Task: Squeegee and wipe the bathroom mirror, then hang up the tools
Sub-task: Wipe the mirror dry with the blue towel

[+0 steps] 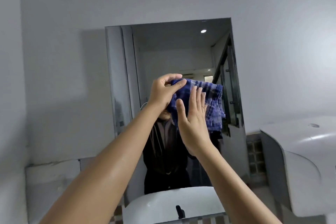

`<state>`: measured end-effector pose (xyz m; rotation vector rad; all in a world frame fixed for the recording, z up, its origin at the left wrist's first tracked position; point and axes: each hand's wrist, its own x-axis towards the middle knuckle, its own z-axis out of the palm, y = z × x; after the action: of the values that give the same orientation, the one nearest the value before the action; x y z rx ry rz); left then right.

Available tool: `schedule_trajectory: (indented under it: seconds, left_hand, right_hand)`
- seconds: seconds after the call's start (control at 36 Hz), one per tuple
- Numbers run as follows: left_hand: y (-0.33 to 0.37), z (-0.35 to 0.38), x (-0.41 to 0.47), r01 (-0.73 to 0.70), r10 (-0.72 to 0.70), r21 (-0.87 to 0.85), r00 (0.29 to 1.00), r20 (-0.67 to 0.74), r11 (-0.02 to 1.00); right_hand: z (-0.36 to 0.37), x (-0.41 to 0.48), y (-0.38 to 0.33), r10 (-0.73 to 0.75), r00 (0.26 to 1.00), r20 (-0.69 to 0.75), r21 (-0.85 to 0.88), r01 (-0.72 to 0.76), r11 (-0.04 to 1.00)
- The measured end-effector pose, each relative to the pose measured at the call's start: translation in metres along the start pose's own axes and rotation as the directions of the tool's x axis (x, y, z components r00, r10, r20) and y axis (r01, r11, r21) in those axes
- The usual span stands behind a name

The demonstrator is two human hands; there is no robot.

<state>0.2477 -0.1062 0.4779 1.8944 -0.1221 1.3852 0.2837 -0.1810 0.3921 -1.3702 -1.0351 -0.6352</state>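
A frameless rectangular mirror (pixel 174 51) hangs on the grey wall straight ahead. In front of its middle I hold up a blue checked cloth (pixel 212 100). My left hand (pixel 163 92) pinches the cloth's upper left corner between thumb and fingers. My right hand (pixel 192 123) lies flat with fingers straight against the cloth's front. The cloth hangs down behind my right hand, partly hidden by it. No squeegee is in view.
A white basin (pixel 160 205) with a black tap (pixel 180 212) sits below the mirror. A white glossy appliance (pixel 300 160) juts out from the wall at the right. A low ledge (pixel 52 167) runs along the wall at the left.
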Motion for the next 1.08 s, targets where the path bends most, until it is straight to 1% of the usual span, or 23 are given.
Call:
schedule_trajectory:
  seconds: [0.08, 0.14, 0.22, 0.33, 0.36, 0.39, 0.42, 0.44, 0.47, 0.5, 0.56, 0.61, 0.67, 0.75, 0.83, 0.89, 0.94, 1.0, 1.03, 1.08]
  left_hand:
    - [-0.005, -0.012, -0.001, 0.037, -0.036, -0.036, 0.999, 0.017, 0.999]
    - [-0.009, -0.02, -0.007, 0.031, -0.031, -0.05, 1.0, -0.002, 0.998]
    - [-0.02, -0.032, -0.012, 0.021, -0.023, -0.055, 0.999, -0.036, 0.998]
    - [-0.029, -0.049, -0.011, 0.026, -0.03, -0.06, 0.997, -0.065, 0.998]
    - [-0.031, -0.053, -0.012, 0.006, -0.01, -0.045, 0.997, -0.075, 0.999]
    - [-0.033, -0.058, -0.014, -0.034, 0.036, 0.022, 0.995, -0.094, 0.999]
    - [-0.038, -0.063, -0.016, -0.1, 0.118, 0.143, 0.986, -0.121, 0.985]
    - [-0.044, -0.069, -0.019, -0.179, 0.229, 0.299, 0.963, -0.14, 0.937]
    - [-0.052, -0.075, -0.023, -0.234, 0.326, 0.46, 0.936, -0.131, 0.856]
    - [-0.062, -0.081, -0.028, -0.258, 0.387, 0.593, 0.917, -0.099, 0.763]
    - [-0.084, -0.089, -0.038, -0.241, 0.395, 0.748, 0.918, -0.031, 0.618]
    - [-0.104, -0.093, -0.048, -0.208, 0.36, 0.826, 0.933, 0.007, 0.524]
    - [-0.116, -0.094, -0.054, -0.188, 0.347, 0.87, 0.938, 0.02, 0.456]
    - [-0.121, -0.093, -0.056, -0.159, 0.341, 0.887, 0.94, 0.001, 0.434]
    - [-0.12, -0.092, -0.056, -0.149, 0.345, 0.898, 0.939, -0.004, 0.415]
    - [-0.122, -0.093, -0.056, -0.146, 0.349, 0.907, 0.937, 0.0, 0.394]
    - [-0.123, -0.093, -0.056, -0.145, 0.35, 0.912, 0.937, 0.001, 0.385]
    - [-0.125, -0.094, -0.056, -0.148, 0.352, 0.913, 0.936, 0.005, 0.381]
    - [-0.126, -0.094, -0.056, -0.15, 0.356, 0.912, 0.935, 0.004, 0.382]
    - [-0.126, -0.094, -0.055, -0.149, 0.363, 0.91, 0.932, -0.001, 0.386]
  right_hand:
    - [0.013, 0.017, 0.011, 0.013, 0.999, -0.04, -0.048, -0.015, 0.999]
    - [0.019, 0.027, 0.017, 0.012, 1.0, -0.024, -0.086, -0.014, 0.996]
    - [0.034, 0.032, 0.021, -0.04, 0.999, 0.015, -0.229, 0.043, 0.973]
    - [0.047, 0.041, 0.022, -0.101, 0.994, -0.029, -0.365, 0.084, 0.927]
    - [0.048, 0.045, 0.021, -0.109, 0.993, -0.037, -0.386, 0.087, 0.918]
    - [0.048, 0.05, 0.021, -0.116, 0.992, -0.044, -0.405, 0.089, 0.91]
    - [0.048, 0.055, 0.02, -0.125, 0.991, -0.053, -0.417, 0.092, 0.904]
    - [0.048, 0.061, 0.018, -0.135, 0.989, -0.062, -0.424, 0.097, 0.901]
    - [0.048, 0.067, 0.016, -0.149, 0.986, -0.07, -0.43, 0.105, 0.897]
    - [0.049, 0.073, 0.013, -0.169, 0.983, -0.072, -0.441, 0.12, 0.89]
    - [0.052, 0.087, 0.004, -0.221, 0.974, -0.058, -0.475, 0.168, 0.864]
    - [0.058, 0.102, -0.009, -0.281, 0.959, -0.023, -0.513, 0.23, 0.827]
    - [0.069, 0.117, -0.024, -0.343, 0.939, 0.035, -0.543, 0.306, 0.782]
    - [0.094, 0.138, -0.048, -0.436, 0.886, 0.161, -0.599, 0.439, 0.67]
    - [0.115, 0.154, -0.069, -0.525, 0.795, 0.304, -0.635, 0.58, 0.511]
    - [0.123, 0.166, -0.079, -0.557, 0.728, 0.399, -0.634, 0.658, 0.406]
    - [0.122, 0.178, -0.088, -0.577, 0.679, 0.454, -0.625, 0.704, 0.337]
    - [0.111, 0.192, -0.089, -0.583, 0.667, 0.464, -0.627, 0.712, 0.316]
    - [0.102, 0.199, -0.087, -0.582, 0.68, 0.445, -0.634, 0.699, 0.331]
    - [0.079, 0.212, -0.077, -0.567, 0.75, 0.339, -0.656, 0.621, 0.429]
